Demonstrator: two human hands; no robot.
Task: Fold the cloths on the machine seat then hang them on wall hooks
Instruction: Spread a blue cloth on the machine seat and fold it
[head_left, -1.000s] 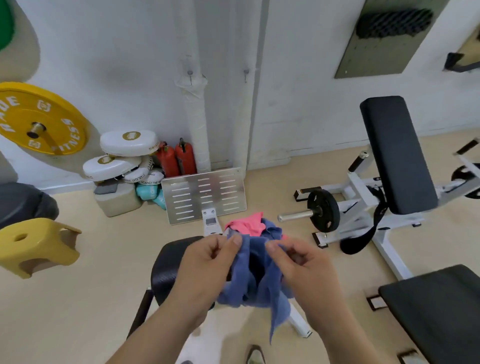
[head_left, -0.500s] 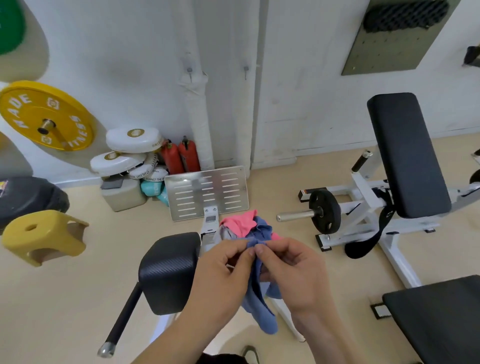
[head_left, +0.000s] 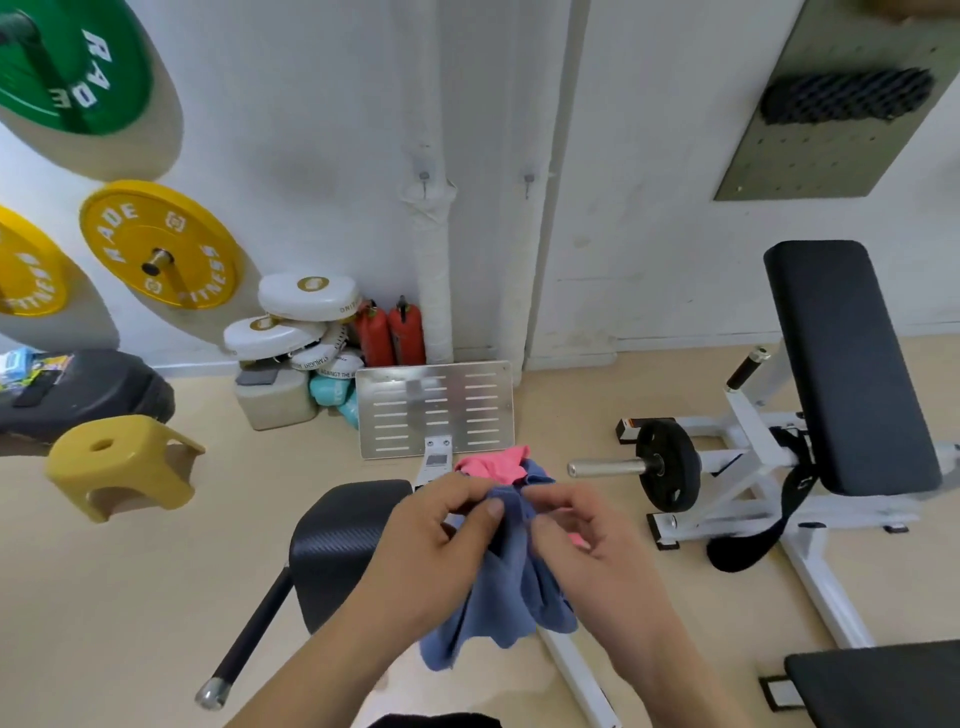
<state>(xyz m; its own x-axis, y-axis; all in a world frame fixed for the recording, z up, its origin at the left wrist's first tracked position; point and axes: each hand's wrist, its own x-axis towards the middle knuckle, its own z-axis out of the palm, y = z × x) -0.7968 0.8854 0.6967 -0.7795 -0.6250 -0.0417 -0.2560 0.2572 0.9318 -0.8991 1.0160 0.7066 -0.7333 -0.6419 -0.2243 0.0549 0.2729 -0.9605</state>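
Left hand (head_left: 431, 540) and right hand (head_left: 587, 540) pinch blue cloth (head_left: 509, 587); green plate (head_left: 78, 67) reads "RADE".

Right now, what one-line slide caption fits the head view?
Left hand and right hand pinch a bunched blue cloth beside the black machine seat, pink cloth behind it, wall hooks ahead.

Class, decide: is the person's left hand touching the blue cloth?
Touching. The head view shows the left hand pinching the blue cloth near its top edge.
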